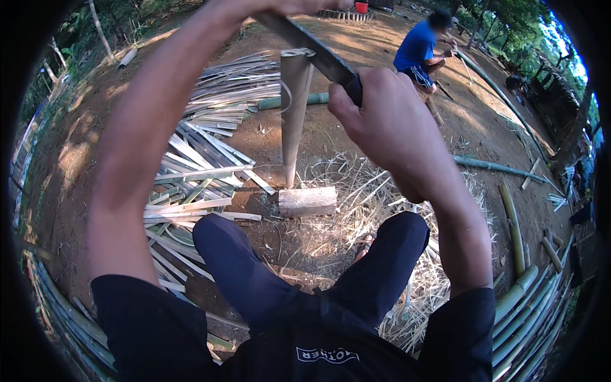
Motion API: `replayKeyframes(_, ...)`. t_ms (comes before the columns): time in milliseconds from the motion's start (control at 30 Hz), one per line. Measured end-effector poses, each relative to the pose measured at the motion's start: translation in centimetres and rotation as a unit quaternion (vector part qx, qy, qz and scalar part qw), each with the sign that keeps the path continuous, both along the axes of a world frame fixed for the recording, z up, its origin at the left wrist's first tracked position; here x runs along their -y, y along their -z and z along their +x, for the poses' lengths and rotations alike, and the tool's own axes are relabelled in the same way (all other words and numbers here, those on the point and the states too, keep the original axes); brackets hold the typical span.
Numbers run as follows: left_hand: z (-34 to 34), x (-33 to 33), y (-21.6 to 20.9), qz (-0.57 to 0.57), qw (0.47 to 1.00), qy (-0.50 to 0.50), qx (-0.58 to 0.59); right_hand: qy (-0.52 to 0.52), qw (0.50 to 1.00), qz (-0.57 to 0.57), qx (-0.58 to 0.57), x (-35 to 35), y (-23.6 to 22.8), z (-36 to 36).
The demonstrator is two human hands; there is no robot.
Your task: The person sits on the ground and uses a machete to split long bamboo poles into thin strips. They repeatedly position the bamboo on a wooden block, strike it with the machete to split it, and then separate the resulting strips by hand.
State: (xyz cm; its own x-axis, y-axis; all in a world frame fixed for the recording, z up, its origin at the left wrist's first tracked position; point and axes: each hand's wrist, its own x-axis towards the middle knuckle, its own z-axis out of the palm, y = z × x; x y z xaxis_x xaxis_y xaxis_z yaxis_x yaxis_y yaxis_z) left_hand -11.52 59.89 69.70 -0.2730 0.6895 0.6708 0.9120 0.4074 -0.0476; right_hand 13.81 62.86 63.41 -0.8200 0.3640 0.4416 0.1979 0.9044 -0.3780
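Observation:
My right hand (391,121) is closed around the handle of a long dark machete (318,54), whose blade slants up to the left. Its blade crosses by the top of an upright bamboo piece (294,114); whether it touches the bamboo is unclear. The bamboo's lower end meets the far side of a short wooden block (307,202) on the ground. My left hand (298,6) is at the top edge, close to the blade's far end. It is partly cut off, so I cannot see what its fingers hold.
Split bamboo strips (197,169) lie piled at the left. Pale shavings (375,197) cover the ground before my knees. Green bamboo poles (525,312) lie at the lower right. A person in a blue shirt (417,48) squats at the far right. A red container (361,7) stands far back.

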Motion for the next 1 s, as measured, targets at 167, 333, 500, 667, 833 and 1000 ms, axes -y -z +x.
replayKeyframes(167, 0.2, 2.7, -1.3, 0.066, 0.989, 0.104, -0.082, -0.038, 0.997, -0.062, 0.033, -0.6, 0.2, -2.0)
replayKeyframes(333, 1.1, 4.4, -2.5, -0.034, 0.979, 0.199, 0.043, -0.045, 0.983, -0.157, 0.09, -1.9, -0.6, -2.0)
replayKeyframes(500, -0.4, 3.7, -0.3, 0.068, 0.968, 0.2, -0.138, -0.076, 0.957, -0.245, 0.137, -5.0, -0.5, -3.5)
replayKeyframes(667, -2.5, 2.6, 0.9, 0.167, 0.948, 0.232, -0.142, -0.052, 0.988, -0.076, 0.12, -5.2, -0.8, -5.4)
replayKeyframes(833, -3.8, 2.6, 1.4, 0.219, 0.914, 0.246, -0.237, -0.028, 0.999, 0.029, 0.027, -6.5, 0.9, -7.0)
replayKeyframes(1000, -4.3, 1.4, 2.6, 0.293, 0.895, 0.242, -0.232, 0.002, 0.996, 0.088, -0.015, -8.8, 1.6, -8.4)
